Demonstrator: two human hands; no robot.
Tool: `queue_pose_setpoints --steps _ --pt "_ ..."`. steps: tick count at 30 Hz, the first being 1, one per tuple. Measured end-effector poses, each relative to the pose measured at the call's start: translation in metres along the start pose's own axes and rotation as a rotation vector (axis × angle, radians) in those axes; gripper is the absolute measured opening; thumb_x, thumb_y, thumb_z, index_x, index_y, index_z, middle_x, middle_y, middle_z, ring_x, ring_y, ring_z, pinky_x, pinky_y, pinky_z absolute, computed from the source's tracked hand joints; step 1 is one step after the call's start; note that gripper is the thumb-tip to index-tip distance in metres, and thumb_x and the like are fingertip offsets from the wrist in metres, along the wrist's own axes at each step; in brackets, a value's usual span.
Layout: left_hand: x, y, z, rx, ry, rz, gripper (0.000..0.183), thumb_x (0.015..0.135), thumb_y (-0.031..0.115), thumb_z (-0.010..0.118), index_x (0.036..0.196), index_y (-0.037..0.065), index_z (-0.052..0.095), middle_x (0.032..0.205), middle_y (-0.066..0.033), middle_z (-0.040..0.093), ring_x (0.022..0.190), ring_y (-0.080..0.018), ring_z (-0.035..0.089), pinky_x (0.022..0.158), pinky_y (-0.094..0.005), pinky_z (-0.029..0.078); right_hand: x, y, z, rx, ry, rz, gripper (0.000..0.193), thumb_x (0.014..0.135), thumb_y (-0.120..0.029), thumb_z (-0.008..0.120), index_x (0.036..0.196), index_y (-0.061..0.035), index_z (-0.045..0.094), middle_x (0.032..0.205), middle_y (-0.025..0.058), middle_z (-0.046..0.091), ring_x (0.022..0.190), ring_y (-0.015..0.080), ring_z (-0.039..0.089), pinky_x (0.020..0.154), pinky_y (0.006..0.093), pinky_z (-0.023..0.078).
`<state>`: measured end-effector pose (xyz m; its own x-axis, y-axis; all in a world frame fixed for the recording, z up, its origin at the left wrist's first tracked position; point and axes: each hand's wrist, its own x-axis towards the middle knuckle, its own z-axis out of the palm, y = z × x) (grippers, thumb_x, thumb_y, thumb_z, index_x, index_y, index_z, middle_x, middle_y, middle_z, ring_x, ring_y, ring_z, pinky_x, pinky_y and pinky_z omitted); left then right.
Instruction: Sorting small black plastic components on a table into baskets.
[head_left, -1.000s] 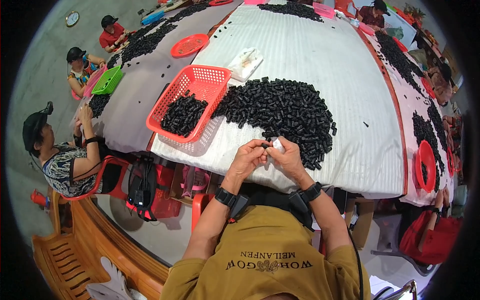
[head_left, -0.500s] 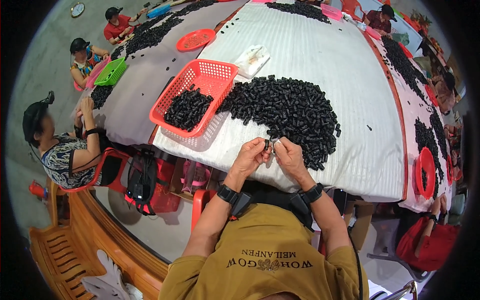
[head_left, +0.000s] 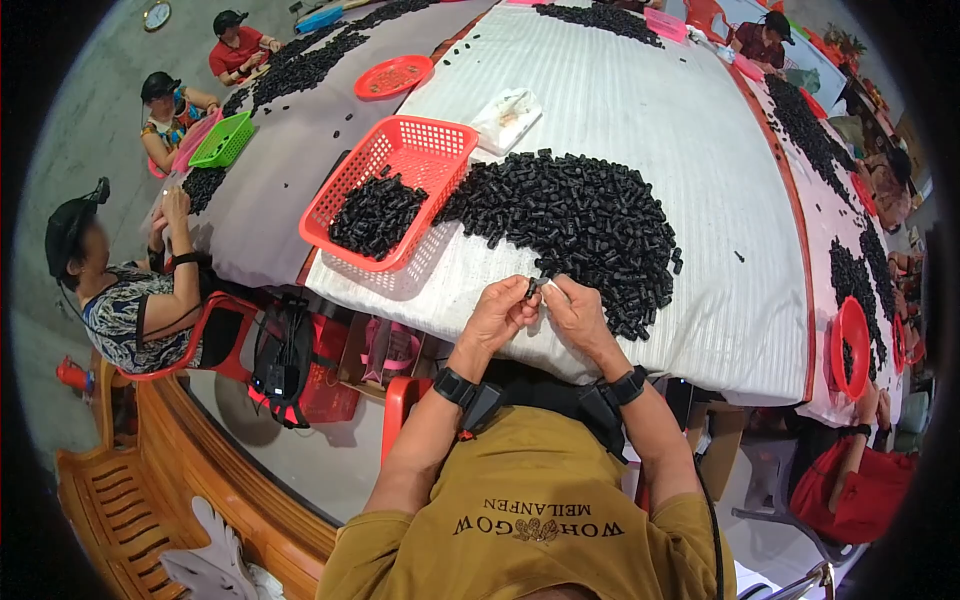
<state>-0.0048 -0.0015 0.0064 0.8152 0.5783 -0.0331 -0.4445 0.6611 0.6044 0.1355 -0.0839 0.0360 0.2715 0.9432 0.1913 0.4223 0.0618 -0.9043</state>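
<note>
My left hand [head_left: 503, 312] pinches a small black cylindrical piece [head_left: 531, 288] between thumb and fingertips, just over the near edge of the table. Close against it, my right hand [head_left: 577, 312] is closed, thumb and forefinger pressed together by the piece. Something small and pale shows at those fingertips, too small to name. Right beyond both hands spreads a large heap of similar black pieces [head_left: 580, 215]. A red plastic basket [head_left: 445, 133], partly filled with more black pieces, stands to the left of the heap.
A white cloth [head_left: 720, 300] covers the table. Behind the basket lie a white tissue pack [head_left: 507, 120] and a round red tray [head_left: 393, 77]. Other people sit at neighbouring tables with black heaps, one close at left [head_left: 130, 290]. A wooden bench [head_left: 130, 500] stands at lower left.
Both hands stay in nearly the same place. The right fingertips have shifted slightly toward the piece in the left hand, and the pale bit between them shows less.
</note>
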Motion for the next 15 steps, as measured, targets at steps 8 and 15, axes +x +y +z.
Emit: queue_pose_setpoints --steps 8,15 --pt "0.0005 0.0009 0.0004 0.014 0.0 -0.006 0.019 0.089 0.02 0.054 0.083 0.002 0.052 0.072 -0.0062 0.055 0.06 -0.0113 0.048 0.053 -0.0227 0.04 -0.0001 -0.0004 -0.001 -0.002 -0.013 -0.015 0.029 0.087 -0.027 0.052 0.079 0.0006 0.057 0.066 0.017 0.059 0.057 0.0221 0.058 0.054 0.0317 0.044" --pt "0.0 0.0023 0.0019 -0.004 0.004 -0.012 0.018 0.089 0.019 0.054 0.081 0.003 0.051 0.071 -0.0059 0.054 0.057 -0.011 0.046 0.052 -0.0221 0.039 0.0006 -0.0014 -0.0011 0.007 -0.017 -0.016 0.031 0.086 -0.028 0.053 0.076 0.0009 0.056 0.063 0.0177 0.056 0.055 0.0205 0.056 0.053 0.0321 0.043"
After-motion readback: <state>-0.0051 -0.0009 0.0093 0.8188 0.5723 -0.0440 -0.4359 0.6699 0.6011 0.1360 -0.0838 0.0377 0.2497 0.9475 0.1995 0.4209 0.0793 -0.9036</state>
